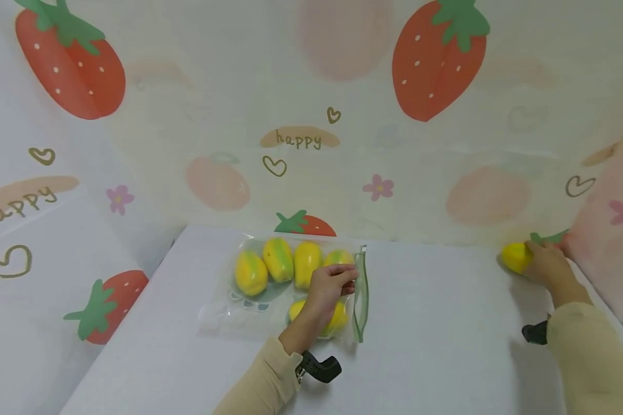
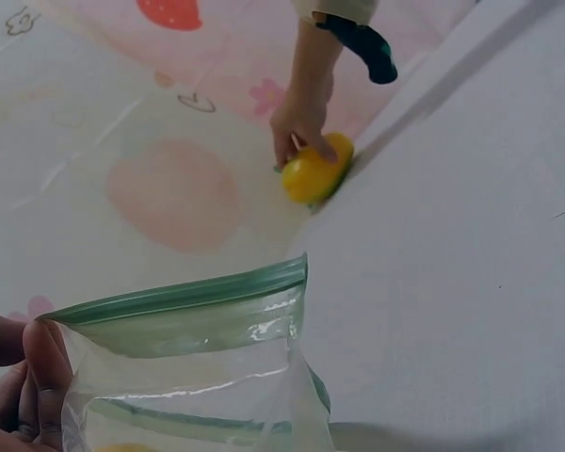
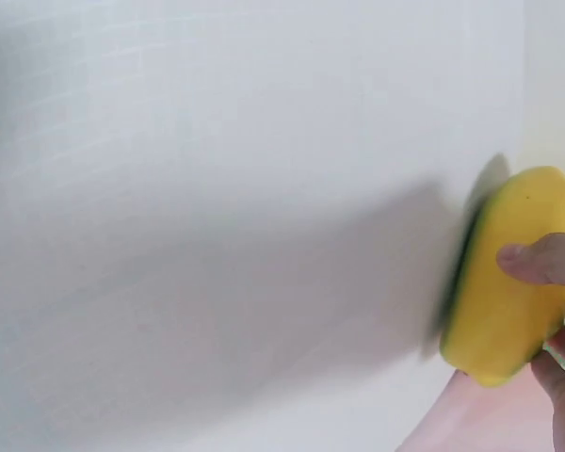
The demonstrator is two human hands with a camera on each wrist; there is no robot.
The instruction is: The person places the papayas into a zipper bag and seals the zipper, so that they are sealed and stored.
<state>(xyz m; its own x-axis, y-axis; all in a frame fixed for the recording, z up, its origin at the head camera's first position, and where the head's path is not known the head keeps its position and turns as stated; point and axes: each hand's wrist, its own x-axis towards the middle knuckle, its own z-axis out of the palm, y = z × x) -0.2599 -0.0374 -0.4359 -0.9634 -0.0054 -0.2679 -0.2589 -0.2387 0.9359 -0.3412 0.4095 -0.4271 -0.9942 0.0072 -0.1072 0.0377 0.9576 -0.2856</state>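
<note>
A clear zip bag (image 1: 220,314) with a green zip strip (image 1: 361,300) lies on the table, several yellow-green papayas (image 1: 251,273) inside. My left hand (image 1: 326,294) reaches over the bag and pinches its open edge between thumb and fingers; the left wrist view shows the green strip (image 2: 184,294) lifted and the mouth parted. At the table's far right corner my right hand (image 1: 550,268) grips another yellow papaya (image 1: 516,257). In the right wrist view the thumb lies across this papaya (image 3: 504,282), fingers around its other side, and its green underside is close over the table.
The white table (image 1: 436,346) reaches back to a wall covering (image 1: 363,127) printed with strawberries, hearts and flowers. Similar printed sheets rise at the left and right sides. A dark wrist device (image 1: 322,367) sits at my left cuff, another (image 1: 536,332) at my right.
</note>
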